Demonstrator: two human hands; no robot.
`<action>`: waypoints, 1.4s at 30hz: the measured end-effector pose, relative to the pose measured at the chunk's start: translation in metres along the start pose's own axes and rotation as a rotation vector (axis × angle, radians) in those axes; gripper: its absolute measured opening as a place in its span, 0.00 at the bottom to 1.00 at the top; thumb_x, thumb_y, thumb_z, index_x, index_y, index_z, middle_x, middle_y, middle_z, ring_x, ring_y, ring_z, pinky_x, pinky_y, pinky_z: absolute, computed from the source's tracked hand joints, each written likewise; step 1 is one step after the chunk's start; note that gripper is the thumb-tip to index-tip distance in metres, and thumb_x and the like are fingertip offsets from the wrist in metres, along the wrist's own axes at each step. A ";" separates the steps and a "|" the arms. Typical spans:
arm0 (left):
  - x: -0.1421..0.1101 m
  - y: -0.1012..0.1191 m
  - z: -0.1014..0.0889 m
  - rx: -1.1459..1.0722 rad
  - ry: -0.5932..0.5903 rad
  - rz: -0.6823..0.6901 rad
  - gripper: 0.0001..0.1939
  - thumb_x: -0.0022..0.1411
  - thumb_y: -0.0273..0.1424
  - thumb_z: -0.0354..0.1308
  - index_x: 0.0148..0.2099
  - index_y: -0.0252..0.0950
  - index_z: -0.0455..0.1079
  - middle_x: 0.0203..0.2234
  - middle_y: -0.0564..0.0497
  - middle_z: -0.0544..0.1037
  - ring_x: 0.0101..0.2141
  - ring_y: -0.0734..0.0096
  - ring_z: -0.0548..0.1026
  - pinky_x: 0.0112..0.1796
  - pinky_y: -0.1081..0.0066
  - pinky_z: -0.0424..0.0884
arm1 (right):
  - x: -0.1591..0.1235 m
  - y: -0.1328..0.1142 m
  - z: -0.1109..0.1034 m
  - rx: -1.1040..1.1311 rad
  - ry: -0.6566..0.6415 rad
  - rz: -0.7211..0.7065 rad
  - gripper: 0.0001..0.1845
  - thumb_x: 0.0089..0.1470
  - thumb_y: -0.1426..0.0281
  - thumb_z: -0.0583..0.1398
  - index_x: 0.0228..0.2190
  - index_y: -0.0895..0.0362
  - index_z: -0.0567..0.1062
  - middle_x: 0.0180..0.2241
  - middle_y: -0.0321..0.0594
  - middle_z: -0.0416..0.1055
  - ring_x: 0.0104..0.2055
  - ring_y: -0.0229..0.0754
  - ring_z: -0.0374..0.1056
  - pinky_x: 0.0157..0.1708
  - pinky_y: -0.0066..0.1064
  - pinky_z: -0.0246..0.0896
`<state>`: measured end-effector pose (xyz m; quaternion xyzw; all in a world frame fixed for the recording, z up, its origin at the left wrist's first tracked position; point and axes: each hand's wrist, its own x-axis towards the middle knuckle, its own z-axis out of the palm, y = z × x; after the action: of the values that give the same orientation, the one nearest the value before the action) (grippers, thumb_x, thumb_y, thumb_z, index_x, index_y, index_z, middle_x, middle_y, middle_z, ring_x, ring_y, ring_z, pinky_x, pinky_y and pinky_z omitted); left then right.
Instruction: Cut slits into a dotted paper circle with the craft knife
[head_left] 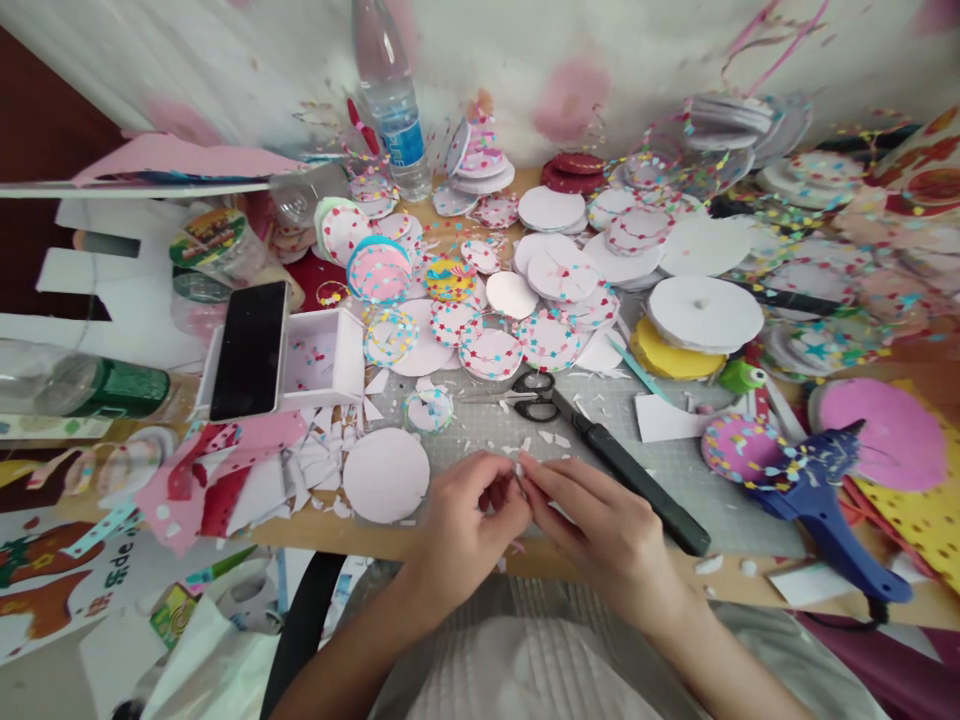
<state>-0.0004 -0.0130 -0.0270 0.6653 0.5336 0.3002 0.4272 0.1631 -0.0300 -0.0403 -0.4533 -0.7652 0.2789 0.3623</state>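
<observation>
At the front edge of the table, my left hand (480, 505) and my right hand (592, 520) meet with fingertips pinched together. Something small and pale shows between them, too little to name. Just beyond my fingers lie black-handled scissors (536, 395) and a long black tool (637, 485), perhaps a cutter, on a grey cutting mat (480, 430) strewn with paper scraps. A plain white disc (386, 475) lies left of my left hand. Past it is a small disc (428, 408) trimmed with coloured beads or stars.
Many decorated discs crowd the back, beside a water bottle (397, 110). A phone (250, 350) rests on a white box (326, 350) at left. To the right lie a blue glue gun (832, 530), a pink disc (881, 430) and a white disc (705, 312) on yellow ones.
</observation>
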 end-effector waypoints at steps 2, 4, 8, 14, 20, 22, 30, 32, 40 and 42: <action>0.000 -0.001 0.001 -0.004 0.017 0.016 0.06 0.57 0.21 0.53 0.30 0.36 0.65 0.22 0.57 0.66 0.24 0.78 0.65 0.27 0.78 0.62 | -0.001 0.002 0.003 0.012 0.007 -0.014 0.24 0.61 0.78 0.56 0.58 0.52 0.65 0.42 0.43 0.75 0.41 0.43 0.73 0.42 0.34 0.72; -0.001 -0.002 0.001 -0.008 0.027 0.018 0.06 0.57 0.21 0.53 0.30 0.36 0.66 0.22 0.57 0.66 0.24 0.78 0.65 0.27 0.78 0.62 | -0.001 0.003 0.006 0.015 0.041 -0.029 0.23 0.61 0.78 0.56 0.56 0.53 0.66 0.40 0.43 0.75 0.40 0.42 0.73 0.41 0.33 0.72; 0.002 -0.004 0.001 0.018 0.000 -0.061 0.05 0.55 0.22 0.53 0.29 0.35 0.65 0.21 0.57 0.67 0.23 0.78 0.65 0.27 0.78 0.62 | 0.004 0.003 0.006 -0.010 0.006 -0.013 0.15 0.63 0.76 0.54 0.51 0.57 0.68 0.38 0.44 0.73 0.38 0.43 0.72 0.38 0.34 0.71; 0.010 -0.003 -0.009 0.122 -0.142 -0.147 0.06 0.53 0.23 0.54 0.26 0.36 0.62 0.20 0.58 0.67 0.23 0.78 0.65 0.26 0.77 0.59 | 0.017 0.007 -0.002 -0.280 -0.274 -0.020 0.08 0.64 0.72 0.51 0.39 0.62 0.68 0.33 0.48 0.71 0.36 0.51 0.69 0.35 0.43 0.67; 0.011 -0.004 -0.015 0.097 -0.284 -0.136 0.09 0.55 0.24 0.52 0.24 0.36 0.58 0.18 0.59 0.64 0.22 0.79 0.63 0.24 0.77 0.57 | 0.019 0.009 -0.004 -0.286 -0.428 -0.016 0.11 0.64 0.74 0.48 0.29 0.56 0.63 0.27 0.40 0.67 0.28 0.44 0.65 0.28 0.35 0.59; 0.012 -0.004 -0.016 0.046 -0.320 -0.137 0.08 0.56 0.24 0.52 0.26 0.36 0.59 0.19 0.59 0.64 0.23 0.79 0.64 0.25 0.77 0.58 | 0.018 0.009 -0.006 -0.263 -0.417 0.002 0.11 0.65 0.72 0.47 0.30 0.55 0.62 0.26 0.38 0.66 0.27 0.42 0.64 0.27 0.32 0.57; 0.013 0.003 -0.022 -0.067 -0.370 -0.045 0.08 0.57 0.23 0.54 0.27 0.36 0.60 0.22 0.58 0.66 0.26 0.79 0.65 0.29 0.78 0.61 | 0.014 0.010 -0.006 0.205 -0.396 0.243 0.14 0.68 0.64 0.46 0.29 0.53 0.59 0.23 0.30 0.60 0.23 0.36 0.59 0.23 0.28 0.51; 0.013 0.004 -0.023 -0.106 -0.388 -0.050 0.08 0.59 0.24 0.55 0.28 0.36 0.60 0.22 0.58 0.67 0.26 0.79 0.65 0.29 0.78 0.61 | 0.012 0.009 -0.002 0.344 -0.339 0.285 0.16 0.68 0.62 0.45 0.27 0.52 0.58 0.23 0.29 0.58 0.23 0.36 0.58 0.24 0.27 0.52; 0.014 0.005 -0.022 -0.226 -0.304 -0.002 0.08 0.62 0.25 0.52 0.29 0.36 0.62 0.24 0.56 0.67 0.28 0.77 0.66 0.31 0.77 0.62 | 0.006 0.004 0.000 0.374 -0.271 0.261 0.14 0.68 0.60 0.42 0.32 0.51 0.58 0.26 0.32 0.62 0.25 0.38 0.62 0.26 0.29 0.56; 0.013 0.004 -0.022 -0.245 -0.297 -0.001 0.09 0.62 0.25 0.52 0.29 0.35 0.62 0.25 0.55 0.67 0.28 0.77 0.66 0.31 0.77 0.63 | 0.008 0.005 -0.006 0.285 -0.334 0.194 0.11 0.68 0.63 0.43 0.35 0.53 0.59 0.27 0.34 0.65 0.26 0.39 0.63 0.26 0.30 0.56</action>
<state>-0.0141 0.0052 -0.0140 0.6452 0.4243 0.2613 0.5792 0.1674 -0.0197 -0.0382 -0.4167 -0.7201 0.4887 0.2625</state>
